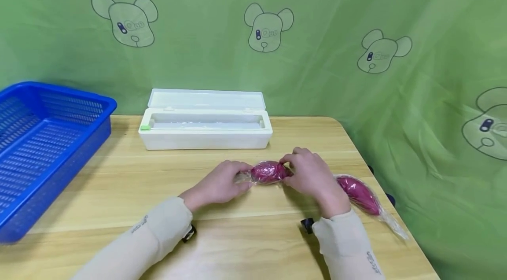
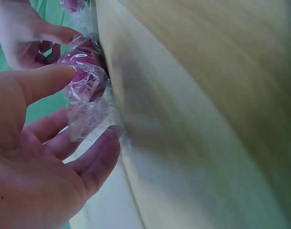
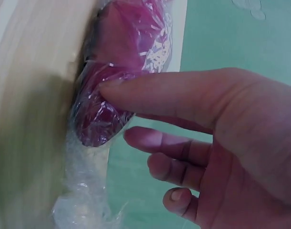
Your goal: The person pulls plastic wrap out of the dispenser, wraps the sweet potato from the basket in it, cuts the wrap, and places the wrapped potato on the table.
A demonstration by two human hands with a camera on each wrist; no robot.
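A purple sweet potato wrapped in clear film (image 1: pixel 268 171) lies on the wooden table (image 1: pixel 253 236), a little right of the middle. My left hand (image 1: pixel 223 182) is at its left end. There the thumb and fingertips (image 2: pixel 105 143) pinch the crumpled film tail (image 2: pixel 88 119). My right hand (image 1: pixel 310 173) covers the right end. One straight digit (image 3: pixel 150 90) presses on the wrapped sweet potato (image 3: pixel 121 62), while the other fingers hang loosely curled just off it. A second film-wrapped sweet potato (image 1: pixel 358 194) lies behind my right wrist, near the table's right edge.
A white film dispenser box (image 1: pixel 206 130) stands open at the back of the table. A blue plastic basket (image 1: pixel 43 139) sits at the left edge. A green cloth with cartoon bears (image 1: pixel 269 29) hangs behind and to the right.
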